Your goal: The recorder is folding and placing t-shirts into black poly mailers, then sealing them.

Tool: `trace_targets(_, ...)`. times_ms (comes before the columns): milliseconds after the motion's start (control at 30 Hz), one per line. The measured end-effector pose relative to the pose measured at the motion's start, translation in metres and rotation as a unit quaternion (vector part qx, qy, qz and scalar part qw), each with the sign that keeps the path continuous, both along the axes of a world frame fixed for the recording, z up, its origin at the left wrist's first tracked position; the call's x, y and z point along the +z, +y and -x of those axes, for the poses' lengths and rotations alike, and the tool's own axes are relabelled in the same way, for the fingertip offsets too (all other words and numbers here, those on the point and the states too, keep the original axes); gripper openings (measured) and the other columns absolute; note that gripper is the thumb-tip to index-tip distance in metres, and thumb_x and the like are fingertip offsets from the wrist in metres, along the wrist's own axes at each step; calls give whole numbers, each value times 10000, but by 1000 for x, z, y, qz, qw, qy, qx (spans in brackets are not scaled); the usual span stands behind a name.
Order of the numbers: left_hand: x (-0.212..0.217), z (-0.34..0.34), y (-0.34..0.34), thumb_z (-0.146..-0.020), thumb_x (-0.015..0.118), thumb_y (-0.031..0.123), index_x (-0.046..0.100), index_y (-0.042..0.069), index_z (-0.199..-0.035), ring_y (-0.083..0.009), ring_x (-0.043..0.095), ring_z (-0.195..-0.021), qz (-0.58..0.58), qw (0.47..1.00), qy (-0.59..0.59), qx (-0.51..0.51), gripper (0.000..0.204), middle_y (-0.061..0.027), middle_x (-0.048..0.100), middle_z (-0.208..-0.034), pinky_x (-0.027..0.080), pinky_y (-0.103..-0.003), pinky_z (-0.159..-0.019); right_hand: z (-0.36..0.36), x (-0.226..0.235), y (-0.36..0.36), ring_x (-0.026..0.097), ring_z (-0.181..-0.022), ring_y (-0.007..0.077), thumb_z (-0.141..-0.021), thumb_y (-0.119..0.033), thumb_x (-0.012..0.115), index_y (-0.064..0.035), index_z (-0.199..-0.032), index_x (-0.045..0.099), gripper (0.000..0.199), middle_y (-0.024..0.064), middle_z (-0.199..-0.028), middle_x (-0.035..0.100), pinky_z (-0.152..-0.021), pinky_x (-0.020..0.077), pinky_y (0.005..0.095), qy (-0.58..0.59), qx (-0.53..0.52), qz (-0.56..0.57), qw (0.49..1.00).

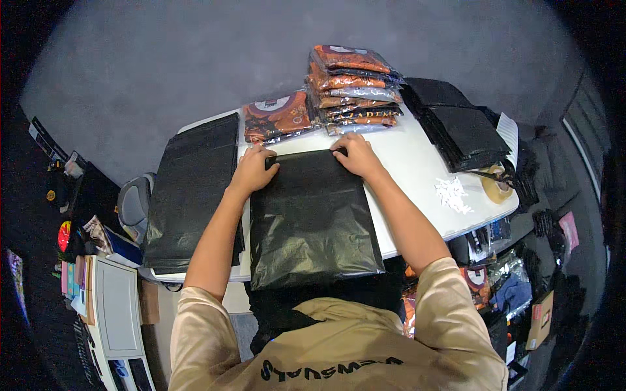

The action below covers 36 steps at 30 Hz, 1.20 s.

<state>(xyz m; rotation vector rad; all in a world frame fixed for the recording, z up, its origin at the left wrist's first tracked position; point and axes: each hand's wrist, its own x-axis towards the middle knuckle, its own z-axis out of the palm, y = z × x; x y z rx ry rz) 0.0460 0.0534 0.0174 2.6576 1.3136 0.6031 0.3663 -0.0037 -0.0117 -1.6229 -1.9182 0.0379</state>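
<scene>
A black plastic mailing bag lies in front of me on the white table, its lower end hanging over the near edge toward my body. My left hand grips its far left corner, thumb on top and fingers curled at the edge. At the far right corner my right hand pinches the bag in the same way. Whether anything is inside the bag, I cannot tell. Just beyond my left hand lies a clear-wrapped orange and dark garment. A tall stack of similar wrapped garments rises beyond my right hand.
A pile of flat black bags covers the table's left side. More black bags lie at the far right, near white paper slips, scissors and a tape roll. A grey chair and white cabinet stand left.
</scene>
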Motion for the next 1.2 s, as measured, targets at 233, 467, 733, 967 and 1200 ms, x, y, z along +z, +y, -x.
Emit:
trace_targets(233, 8, -22, 30, -871, 790, 219, 768, 40, -1048, -359, 680, -1006, 41, 998, -19, -54, 253, -191, 703, -1021, 540, -448, -906, -12, 1, 28, 694, -906, 293, -778, -302, 872, -146, -1035, 790, 312, 135, -946, 715, -825, 554, 420, 77, 22, 89, 993)
trace_targets(467, 3, -76, 48, -916, 779, 224, 770, 43, -1039, -249, 701, -819, 69, 984, -55, -153, 218, -144, 735, -881, 553, -391, -768, -24, 2, 52, 623, -778, 135, -811, -220, 883, -57, -918, 727, 250, 23, -842, 702, -722, 506, 309, 151, 79, 207, 963)
trace_targets(733, 12, -99, 59, -881, 765, 188, 788, 20, -946, -249, 728, -744, 145, 963, -79, -211, 182, -149, 765, -833, 563, -387, -727, -2, 21, 39, 601, -776, 100, -862, -180, 843, -42, -990, 741, 214, 5, -808, 674, -735, 496, 276, 225, 132, 136, 956)
trace_targets(967, 38, -93, 46, -938, 761, 168, 767, -4, -946, -117, 660, -748, 146, 971, -84, -168, 172, -67, 758, -832, 542, -313, -716, -10, 36, 28, 747, -893, 197, -895, -172, 784, -55, -990, 806, 153, 117, -934, 796, -857, 566, 348, 198, 141, 92, 966)
trace_targets(1200, 56, -36, 41, -950, 753, 168, 766, 3, -967, -83, 585, -744, 155, 977, -78, -120, 167, -6, 692, -791, 502, -281, -711, -21, 44, 16, 739, -929, 177, -924, -176, 778, -15, -1010, 792, 183, 102, -989, 796, -919, 561, 342, 226, 132, 79, 962)
